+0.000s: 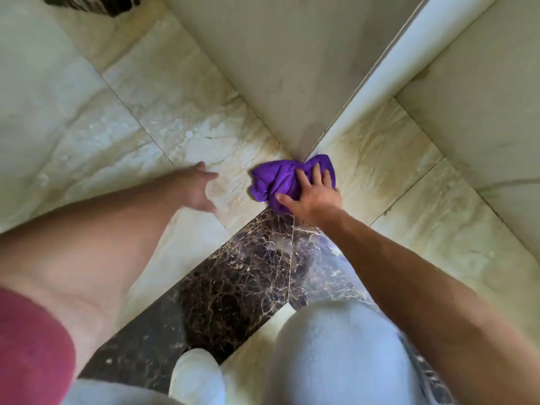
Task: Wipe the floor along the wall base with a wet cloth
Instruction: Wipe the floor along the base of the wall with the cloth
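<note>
A crumpled purple cloth (280, 179) lies on the beige marble floor (181, 118), right at the foot of a projecting wall corner (304, 153). My right hand (314, 194) presses down on the cloth with the fingers spread over it. My left hand (198, 188) rests on the floor to the cloth's left, fingers apart, holding nothing. The wall base runs away from the corner to the upper left and the upper right.
A cream wall (274, 68) fills the top middle, with a white rounded trim (388, 77) along its right edge. A dark brown marble strip (233, 287) crosses the floor below the hands. My knees in light trousers (336, 355) are at the bottom.
</note>
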Motion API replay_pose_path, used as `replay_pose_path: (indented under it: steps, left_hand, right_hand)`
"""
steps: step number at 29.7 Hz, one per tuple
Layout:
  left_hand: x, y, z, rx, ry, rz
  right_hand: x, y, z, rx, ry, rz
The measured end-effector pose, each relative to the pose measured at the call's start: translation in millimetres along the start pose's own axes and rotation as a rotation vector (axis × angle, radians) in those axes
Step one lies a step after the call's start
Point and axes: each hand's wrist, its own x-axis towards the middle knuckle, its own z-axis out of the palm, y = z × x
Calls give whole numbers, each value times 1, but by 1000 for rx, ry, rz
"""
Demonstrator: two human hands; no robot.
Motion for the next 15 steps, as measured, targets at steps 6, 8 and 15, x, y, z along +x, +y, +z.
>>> replay_pose_path:
  steps: [6,8,15]
  left_hand:
    - [-62,24,-16,-20,-63,-30]
    - [-66,22,-6,35,-63,-44]
    - [0,-3,37,-168,266,37]
  right_hand:
    - [-23,-22,-98,-438,-77,-226]
    - [-39,-14,-83,-426,17,-519]
    - [11,7,17,-264,165,-590]
